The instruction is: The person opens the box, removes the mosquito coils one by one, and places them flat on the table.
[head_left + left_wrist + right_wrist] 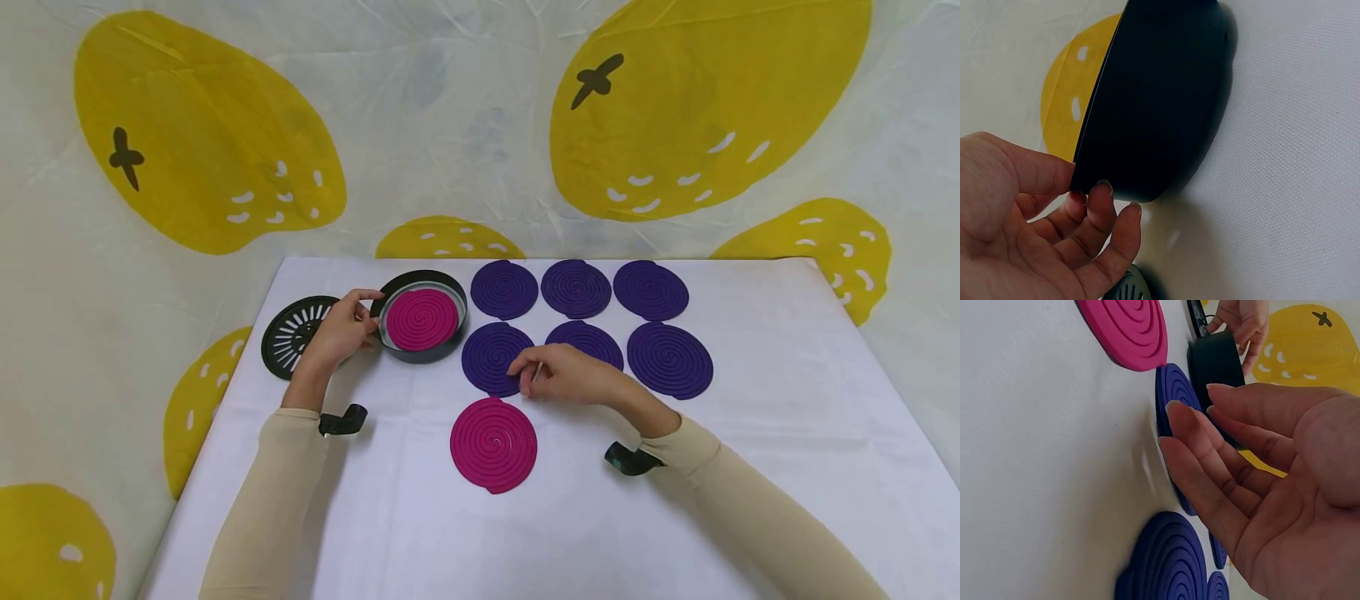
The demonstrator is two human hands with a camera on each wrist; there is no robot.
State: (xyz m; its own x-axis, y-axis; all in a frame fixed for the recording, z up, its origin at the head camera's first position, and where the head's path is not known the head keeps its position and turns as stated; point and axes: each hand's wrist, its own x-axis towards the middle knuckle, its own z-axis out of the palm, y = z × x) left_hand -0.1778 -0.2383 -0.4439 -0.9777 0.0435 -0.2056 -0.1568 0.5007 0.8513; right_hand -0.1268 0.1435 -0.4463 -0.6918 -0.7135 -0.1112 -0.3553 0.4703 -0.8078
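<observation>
My left hand (343, 332) is at the left side of a round black tin (426, 357), its thumb and fingertips pinching the rim, as the left wrist view shows. Inside the tin lies a pink spiral coaster (422, 319). My right hand (566, 373) hovers over the purple spiral coasters, nearest the front-left one (491, 354); its fingers are loosely bent and nothing is between them. A second pink spiral coaster (493, 444) lies flat in front of that hand. The right hand partly covers the front-middle purple coaster (592, 340).
Behind the left hand lies a round black slotted lid (288, 342), partly covered by it. Several purple coasters, such as the back-right one (651, 290), lie in two rows right of the tin. A white cloth (787, 467) covers the table, which meets a lemon-print backdrop (450, 125).
</observation>
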